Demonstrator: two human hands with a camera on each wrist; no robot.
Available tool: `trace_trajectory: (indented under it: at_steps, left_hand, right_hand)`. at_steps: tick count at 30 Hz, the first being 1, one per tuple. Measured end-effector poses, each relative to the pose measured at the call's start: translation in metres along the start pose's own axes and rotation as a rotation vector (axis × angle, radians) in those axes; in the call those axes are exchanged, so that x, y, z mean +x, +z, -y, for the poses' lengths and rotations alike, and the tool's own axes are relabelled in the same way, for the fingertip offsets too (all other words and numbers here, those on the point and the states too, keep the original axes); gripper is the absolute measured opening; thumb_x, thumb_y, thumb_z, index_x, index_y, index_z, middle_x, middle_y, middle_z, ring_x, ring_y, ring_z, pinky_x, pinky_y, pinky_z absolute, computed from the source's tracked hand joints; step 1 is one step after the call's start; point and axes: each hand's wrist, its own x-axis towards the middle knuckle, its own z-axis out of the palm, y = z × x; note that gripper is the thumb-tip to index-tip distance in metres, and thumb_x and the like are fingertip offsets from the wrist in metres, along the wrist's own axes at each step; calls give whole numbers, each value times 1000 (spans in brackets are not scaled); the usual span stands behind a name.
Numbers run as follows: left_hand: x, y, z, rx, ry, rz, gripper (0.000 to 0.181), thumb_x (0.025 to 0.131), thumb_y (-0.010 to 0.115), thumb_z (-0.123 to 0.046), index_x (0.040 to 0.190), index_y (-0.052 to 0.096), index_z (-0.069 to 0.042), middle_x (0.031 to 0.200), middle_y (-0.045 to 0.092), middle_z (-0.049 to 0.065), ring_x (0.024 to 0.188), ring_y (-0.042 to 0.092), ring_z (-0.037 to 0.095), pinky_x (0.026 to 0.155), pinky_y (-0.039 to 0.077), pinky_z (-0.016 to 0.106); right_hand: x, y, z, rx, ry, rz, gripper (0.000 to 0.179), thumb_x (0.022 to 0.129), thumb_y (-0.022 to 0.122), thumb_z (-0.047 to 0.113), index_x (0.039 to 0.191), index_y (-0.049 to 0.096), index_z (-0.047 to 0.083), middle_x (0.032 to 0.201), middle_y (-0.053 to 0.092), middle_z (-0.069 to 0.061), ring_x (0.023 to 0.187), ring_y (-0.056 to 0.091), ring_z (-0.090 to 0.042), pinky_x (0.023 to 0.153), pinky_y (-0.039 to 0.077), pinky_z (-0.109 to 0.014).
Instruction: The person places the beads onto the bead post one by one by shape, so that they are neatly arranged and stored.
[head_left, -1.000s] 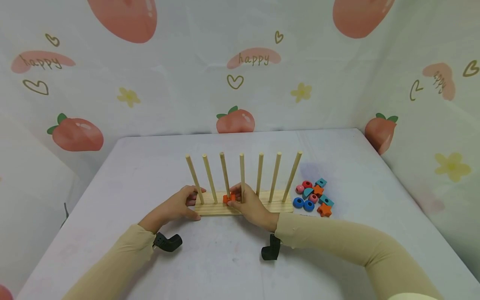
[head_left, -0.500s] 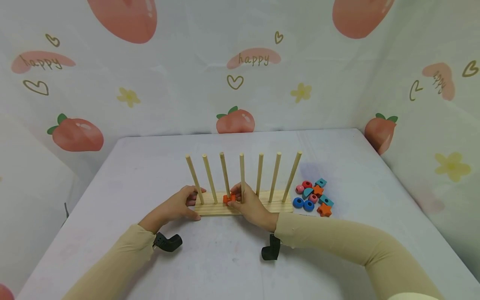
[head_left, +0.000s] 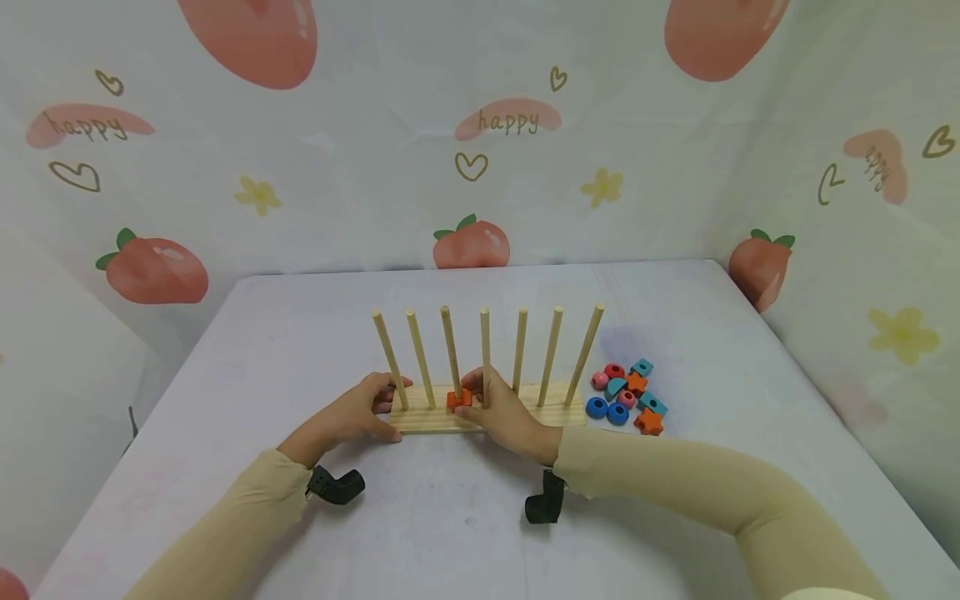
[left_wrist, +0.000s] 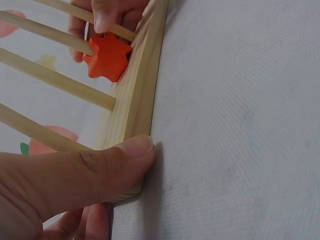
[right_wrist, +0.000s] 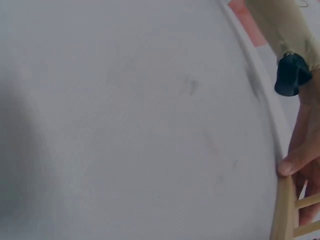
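A wooden base (head_left: 562, 414) with a row of several upright pegs stands mid-table. My left hand (head_left: 365, 408) grips its left end. In the left wrist view, the thumb (left_wrist: 107, 170) lies along the front edge and the other fingers are behind the end. An orange star bead (left_wrist: 111, 59) sits low on the third peg from the left, at the base. My right hand (head_left: 504, 412) pinches this bead from the right, its thumb and fingers beside the peg. The right wrist view shows mostly table cloth, with the left hand (right_wrist: 307, 150) on the base at the right edge.
Right of the base lies a loose group of beads: blue round ones (head_left: 618, 414), red and pink ones (head_left: 614, 372), teal blocks (head_left: 652, 403) and orange stars (head_left: 648, 422). White cloth (head_left: 465, 533) covers the table. A printed curtain (head_left: 360, 167) hangs behind.
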Motion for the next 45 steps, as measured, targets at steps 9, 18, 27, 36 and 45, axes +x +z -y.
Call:
trace_trajectory:
  at_steps: [9,18,27,36,45]
  left_hand:
    - [0,0,0,-5,-16,-6,80,67,79,10,138,42,3,135,34,25,126,48,39,98,49,37]
    - [1,1,3,-20,-23,-13,80,68,79,11,138,42,3,135,33,25,128,47,40,98,50,37]
    - [0,0,2,13,-29,-22,81,68,80,8,139,42,2,135,34,25,127,45,40,102,46,43]
    - [-2,1,0,18,-30,-21,80,69,81,7,139,42,1,135,34,25,127,45,40,102,47,41]
    - [-1,1,1,14,-31,-23,80,68,80,9,139,43,1,133,35,24,128,45,40,101,47,40]
  right_hand:
    - [-27,-18,23,-93,188,135,71,94,64,18,147,23,-4,156,26,-20,143,27,-36,114,29,-51]
    - [-66,-54,55,-91,195,292,82,94,63,19,156,10,8,160,14,-18,145,18,-41,111,31,-55]
    - [-94,-115,76,-224,-139,315,53,97,59,22,144,40,8,151,39,-11,140,33,-36,113,32,-50]
    - [-113,-181,86,-102,-511,105,34,94,49,-11,127,51,-5,128,61,-4,119,58,-10,94,49,-19]
    - [-118,-218,47,-17,-501,-79,38,89,49,-19,124,53,-7,117,65,0,108,63,-8,87,51,-16]
